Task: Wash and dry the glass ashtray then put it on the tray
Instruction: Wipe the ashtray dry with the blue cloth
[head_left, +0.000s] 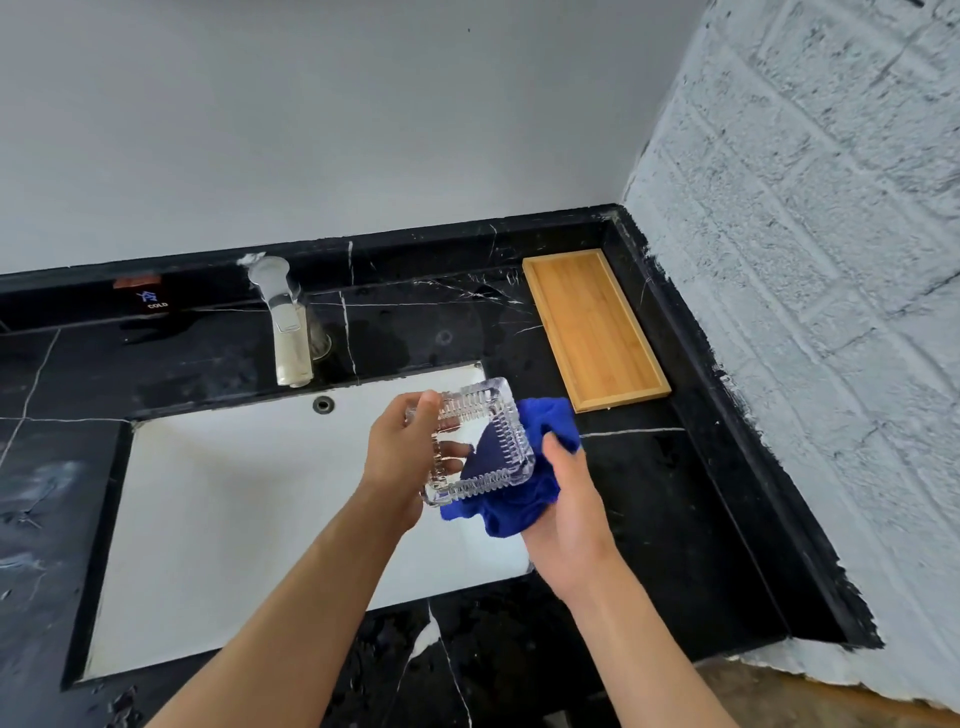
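Note:
A square clear glass ashtray (480, 439) with ribbed edges is held tilted above the right side of the white sink (249, 509). My left hand (402, 457) grips its left edge, thumb on top and fingers behind the glass. My right hand (569, 514) clutches a blue cloth (519, 512) that is pressed against the ashtray's underside and right edge. The wooden tray (592, 327) lies on the black counter, beyond and to the right of the ashtray, with nothing in it.
A chrome tap (285, 322) stands behind the sink, no water running. The black marble counter (665, 509) shows wet patches. A rough white brick wall (810, 312) borders the counter on the right, a plain wall at the back.

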